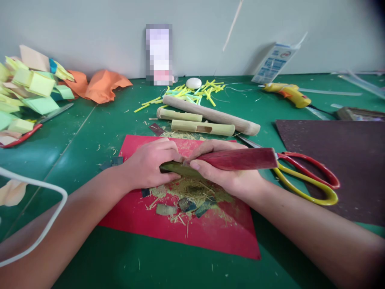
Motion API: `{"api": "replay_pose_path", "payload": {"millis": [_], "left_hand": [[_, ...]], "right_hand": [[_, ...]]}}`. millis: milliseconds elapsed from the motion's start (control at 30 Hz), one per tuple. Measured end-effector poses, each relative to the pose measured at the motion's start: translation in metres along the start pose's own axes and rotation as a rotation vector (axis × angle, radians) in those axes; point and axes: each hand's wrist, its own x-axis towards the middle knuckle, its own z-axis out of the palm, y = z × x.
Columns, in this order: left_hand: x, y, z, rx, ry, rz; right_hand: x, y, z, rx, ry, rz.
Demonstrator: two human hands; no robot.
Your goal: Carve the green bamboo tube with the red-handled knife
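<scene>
Over the red sheet, a green bamboo piece is pinched between the thumb and fingers of the left hand, while the right hand grips a red wooden handle, its working end hidden from me. Shavings litter the sheet beneath; beyond lie 2 pale cut bamboo tubes, a longer wooden stick and, farther right, a yellow glue gun.

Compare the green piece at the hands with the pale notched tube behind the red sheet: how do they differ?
The green piece is darker; the notched tube is pale yellow. The left hand grips the green piece, while the notched tube lies untouched. Both look like bamboo.
</scene>
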Motion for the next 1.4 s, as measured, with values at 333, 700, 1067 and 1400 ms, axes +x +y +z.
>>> {"api": "replay_pose_path", "payload": {"millis": [333, 700, 1067, 1400], "left_hand": [[0.0004, 0.0003, -0.0005, -0.002, 0.011, 0.005], [0.0007, 0.0001, -0.0006, -0.004, -0.005, 0.003], [0.0008, -0.0001, -0.0003, -0.003, -0.006, 0.002], [0.0010, -0.0012, 0.0003, -0.017, -0.005, 0.002]], "right_hand": [[0.0003, -0.0012, 0.0012, 0.035, 0.024, 0.023], [0.0021, 0.0014, -0.0003, 0.061, 0.005, 0.035], [0.0016, 0.0026, -0.0005, 0.058, 0.014, 0.041], [0.0013, 0.0035, 0.0011, 0.111, 0.011, 0.017]]}}
